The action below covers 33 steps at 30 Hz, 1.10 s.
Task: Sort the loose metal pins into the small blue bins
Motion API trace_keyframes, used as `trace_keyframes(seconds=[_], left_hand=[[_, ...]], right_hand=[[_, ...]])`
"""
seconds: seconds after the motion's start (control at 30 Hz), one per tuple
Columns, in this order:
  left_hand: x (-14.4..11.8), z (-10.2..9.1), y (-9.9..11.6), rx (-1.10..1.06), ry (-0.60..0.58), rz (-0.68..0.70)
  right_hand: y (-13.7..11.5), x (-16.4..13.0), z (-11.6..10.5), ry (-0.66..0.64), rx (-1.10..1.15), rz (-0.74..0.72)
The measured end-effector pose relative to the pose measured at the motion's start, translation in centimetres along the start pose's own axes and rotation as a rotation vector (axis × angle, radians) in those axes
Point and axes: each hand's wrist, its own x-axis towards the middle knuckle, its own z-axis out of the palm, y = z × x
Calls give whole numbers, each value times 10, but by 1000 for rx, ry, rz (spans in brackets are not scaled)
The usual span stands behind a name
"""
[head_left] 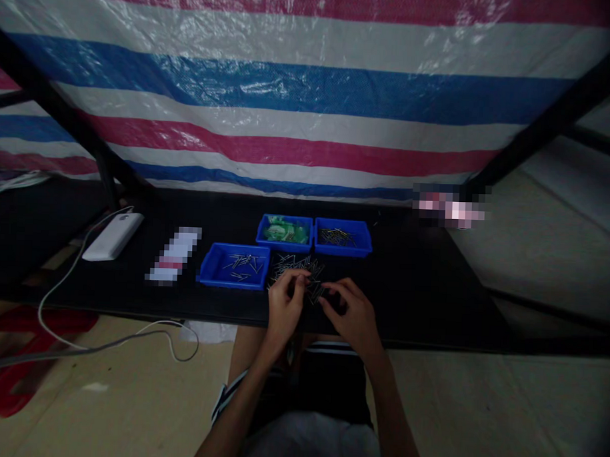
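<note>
Both forearms reach forward from the lower edge of the view, above the person's lap and dark shorts. Left hand (284, 301) is curled, fingertips pinched together at the near edge of a loose pile of thin metal pins (297, 267) on the black table (413, 292); it appears to hold one or more pins, though the dim light prevents confirmation. Right hand (351, 311) lies just beside it, fingers bent inward and resting on the table at the pile's near right edge; whether it grips anything cannot be told. The two hands are near each other, not touching.

Immediately left of the pile sits a blue tray (235, 267) holding a few pins. Behind the pile, two further trays stand side by side and touching: a green-filled blue tray (285, 232) on the left, contents unidentifiable, and a far blue tray (343, 237) on the right holding a small heap of pins.

Further left on the table lies a white power bank (113, 236), with a white cable (63, 280) running from it off the table edge and looping over the floor. A red object lies on the floor at lower left.

Behind the table hangs a striped tarpaulin (300, 88) in red, white and blue, framed by dark metal bars.
</note>
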Motion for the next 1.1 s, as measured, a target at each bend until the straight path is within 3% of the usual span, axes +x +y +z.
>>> trace_keyframes(seconds=[0.27, 0.53, 0.63, 0.83, 1.1], left_hand=[[-1, -3, 8, -149, 60, -54], [-1, -3, 6, -133, 33, -48], [-1, -3, 6, -124, 43, -47], [-1, -3, 5, -94, 79, -42], [0, -3, 3, -40, 43, -11]], right_hand=[[-20, -8, 13, -141, 23, -87], [-18, -8, 23, -183, -125, -138], [-20, -6, 25, -181, -84, -165], [-22, 5, 25, -99, 238, -78], [-18, 1, 17, -130, 155, -68]])
